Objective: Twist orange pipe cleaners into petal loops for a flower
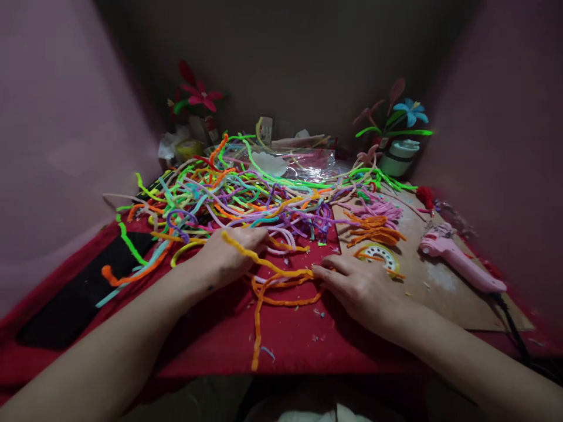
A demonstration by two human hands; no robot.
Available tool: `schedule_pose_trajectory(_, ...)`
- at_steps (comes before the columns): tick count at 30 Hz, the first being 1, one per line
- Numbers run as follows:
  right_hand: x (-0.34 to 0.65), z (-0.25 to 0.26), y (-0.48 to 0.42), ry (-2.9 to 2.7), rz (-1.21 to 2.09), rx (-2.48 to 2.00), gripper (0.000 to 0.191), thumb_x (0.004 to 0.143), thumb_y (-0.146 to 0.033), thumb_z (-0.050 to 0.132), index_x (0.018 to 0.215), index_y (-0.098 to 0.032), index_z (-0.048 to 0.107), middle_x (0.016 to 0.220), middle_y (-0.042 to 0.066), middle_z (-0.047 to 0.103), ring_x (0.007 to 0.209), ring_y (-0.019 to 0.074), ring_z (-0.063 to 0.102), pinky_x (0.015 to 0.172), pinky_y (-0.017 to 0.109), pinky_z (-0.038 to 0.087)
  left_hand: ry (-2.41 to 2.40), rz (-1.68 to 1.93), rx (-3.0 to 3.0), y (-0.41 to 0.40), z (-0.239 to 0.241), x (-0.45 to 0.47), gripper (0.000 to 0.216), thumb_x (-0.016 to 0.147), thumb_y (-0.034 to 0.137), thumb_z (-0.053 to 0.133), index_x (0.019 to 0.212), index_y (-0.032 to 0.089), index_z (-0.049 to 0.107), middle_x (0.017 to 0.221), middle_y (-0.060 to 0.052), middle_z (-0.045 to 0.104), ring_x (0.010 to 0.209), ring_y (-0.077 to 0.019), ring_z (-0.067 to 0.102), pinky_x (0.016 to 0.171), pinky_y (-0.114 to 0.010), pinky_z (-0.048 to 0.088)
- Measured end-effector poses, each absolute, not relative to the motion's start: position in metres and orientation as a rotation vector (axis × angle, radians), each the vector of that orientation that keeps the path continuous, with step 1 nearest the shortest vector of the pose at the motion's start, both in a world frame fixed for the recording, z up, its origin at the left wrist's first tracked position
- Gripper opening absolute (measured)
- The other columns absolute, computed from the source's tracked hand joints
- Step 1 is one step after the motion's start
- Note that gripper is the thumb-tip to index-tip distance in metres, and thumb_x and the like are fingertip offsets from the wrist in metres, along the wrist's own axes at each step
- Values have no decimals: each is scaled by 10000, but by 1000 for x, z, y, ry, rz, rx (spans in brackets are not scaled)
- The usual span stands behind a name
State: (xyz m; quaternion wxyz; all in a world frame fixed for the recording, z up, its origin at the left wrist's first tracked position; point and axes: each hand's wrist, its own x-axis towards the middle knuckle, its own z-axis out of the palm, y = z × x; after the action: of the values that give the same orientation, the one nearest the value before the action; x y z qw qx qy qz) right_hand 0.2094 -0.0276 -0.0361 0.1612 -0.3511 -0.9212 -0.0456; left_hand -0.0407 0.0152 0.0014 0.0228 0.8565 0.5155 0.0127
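My right hand (358, 284) is closed, its thumb and fingers pinching one end of a yellow-orange pipe cleaner (264, 264). That stem runs leftward, and its free end rises in front of my left hand (237, 251). The left hand's fingers curl down beside the pile, with the tips hidden; what they hold cannot be made out. Below and between both hands, an orange pipe cleaner (288, 303) loops over the red cloth, one end hanging toward the table's front edge. Pale ridged stems (285, 235) lie just past the left fingers.
A tangled heap of coloured pipe cleaners (237, 196) spreads behind my hands. On the right, a brown board (448, 305) bears a pink glue gun (461, 261), orange stems (376, 230) and a round holed disc (382, 257). Fuzzy flowers (411, 111) stand behind; a black flat object (83, 293) lies left.
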Motion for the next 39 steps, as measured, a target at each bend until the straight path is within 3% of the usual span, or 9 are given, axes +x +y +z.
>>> schedule_pose_trajectory(6,207,-35,-31,-2642,-81,-955,222,894,-173,429,981,-168,633,752,46,545,629,133,453,542,259,311,1190,344,2323,4,23,-36,285,879,371,423,899,177,631,759,7,641,640,-110,557,593,-195,392)
schedule_pose_trajectory(11,213,-27,-33,-2706,125,-936,177,867,-212,485,978,-161,613,867,70,542,724,144,473,592,254,343,1039,123,2370,-13,30,-28,305,823,466,514,845,173,593,724,17,584,633,-106,511,563,-192,361)
schedule_pose_trajectory(16,209,-36,-33,-2713,-151,-848,166,882,-136,441,817,-144,593,750,43,525,646,152,422,568,287,300,1005,29,2557,-23,24,-20,366,764,514,572,898,175,540,875,-25,574,735,-150,526,595,-224,379)
schedule_pose_trajectory(19,200,-39,-30,-2705,-238,-873,172,874,-121,441,756,-149,562,736,40,523,617,153,411,548,294,275,1096,-4,2672,-24,12,-15,275,781,422,585,868,168,528,886,-43,571,724,-163,524,594,-245,380)
schedule_pose_trajectory(21,194,-38,-26,-2678,-253,-910,174,874,-125,438,752,-154,559,727,36,523,600,148,414,542,290,267,1157,-22,2710,-21,3,-15,144,848,307,492,831,168,524,846,-42,580,689,-159,525,588,-253,374)
schedule_pose_trajectory(25,183,-34,-16,-2636,-242,-944,162,879,-151,436,792,-161,572,736,27,544,611,138,450,539,275,261,1192,-20,2714,-11,-4,-25,186,881,176,349,817,170,523,851,-46,598,706,-160,546,602,-255,374)
schedule_pose_trajectory(33,184,-34,-9,-2564,-217,-946,153,858,-157,475,802,-171,617,659,4,584,581,125,500,525,257,259,1275,-73,2595,-11,10,-33,197,875,177,313,902,204,507,734,-1,595,595,-145,534,517,-240,303)
schedule_pose_trajectory(39,204,-31,-9,-2390,-73,-1184,192,827,-169,487,698,-179,629,536,-10,563,479,107,480,481,235,252,1176,55,2669,-11,11,-29,176,802,85,364,731,185,490,608,28,520,519,-96,448,506,-231,258)
